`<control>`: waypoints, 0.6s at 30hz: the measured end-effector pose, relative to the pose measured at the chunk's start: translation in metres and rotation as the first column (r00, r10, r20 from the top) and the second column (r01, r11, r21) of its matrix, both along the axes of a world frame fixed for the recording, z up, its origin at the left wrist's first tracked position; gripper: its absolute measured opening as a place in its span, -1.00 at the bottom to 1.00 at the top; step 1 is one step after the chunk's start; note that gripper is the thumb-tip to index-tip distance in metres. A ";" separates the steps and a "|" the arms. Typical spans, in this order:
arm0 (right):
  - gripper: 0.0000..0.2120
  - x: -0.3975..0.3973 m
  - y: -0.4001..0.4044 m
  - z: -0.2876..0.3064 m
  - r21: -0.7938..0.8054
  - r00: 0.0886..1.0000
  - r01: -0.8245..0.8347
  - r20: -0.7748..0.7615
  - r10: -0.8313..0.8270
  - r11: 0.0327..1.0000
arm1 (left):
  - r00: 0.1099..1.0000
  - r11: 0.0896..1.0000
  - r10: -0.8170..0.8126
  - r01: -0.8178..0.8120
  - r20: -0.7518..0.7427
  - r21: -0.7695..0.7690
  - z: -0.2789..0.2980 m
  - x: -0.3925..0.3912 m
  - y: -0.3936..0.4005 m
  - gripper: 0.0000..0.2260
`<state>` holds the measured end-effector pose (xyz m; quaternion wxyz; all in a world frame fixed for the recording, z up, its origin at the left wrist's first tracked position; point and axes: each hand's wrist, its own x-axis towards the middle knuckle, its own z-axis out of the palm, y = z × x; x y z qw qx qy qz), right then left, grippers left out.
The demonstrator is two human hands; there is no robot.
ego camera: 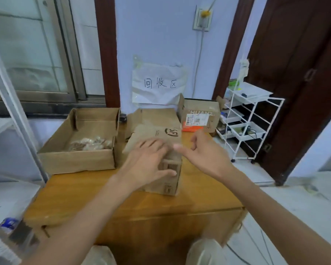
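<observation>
Pale blue wall at the back, with a crumpled white paper sign [159, 84] taped to it, handwritten in black: "回收区". In front of it is a wooden table [122, 197] with a smooth, orange-brown grain, seen from above by the person working at it.

At the middle of the table sits a brown cardboard box [161, 131], corrugated and creased, its top flaps folded down. A round black logo on the top flap looks like "SF", seen turned round; the small print on its front face is too blurred to read.

The left hand [147, 163] lies over the box's near top edge, its fingers fairly straight and spread on the flap, the thumb stretched along the front face. The right hand [204, 150] hovers just beside the box's right side and holds nothing: the index finger points at the top corner, the other fingers loosely curled. Whether the fingertip touches the card cannot be told.

To the left is a shallow open cardboard tray [75, 159] holding round, pale brown pieces [90, 144]. Behind and to the right, a smaller carton [201, 113] is printed "HUANZ" and bears a white barcode label; it rests on a flat orange packet [191, 128]. A white wire trolley [256, 119] stands on the floor beside a dark wooden door [304, 73].
</observation>
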<state>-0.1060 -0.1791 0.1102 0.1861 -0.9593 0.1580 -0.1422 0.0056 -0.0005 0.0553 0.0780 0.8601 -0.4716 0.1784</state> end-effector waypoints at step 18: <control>-0.76 -0.022 -0.038 -0.095 0.386 0.912 -0.408 0.203 0.355 0.827 | 0.975 0.983 -0.097 0.062 -0.199 -0.175 -0.002 0.008 0.004 -0.36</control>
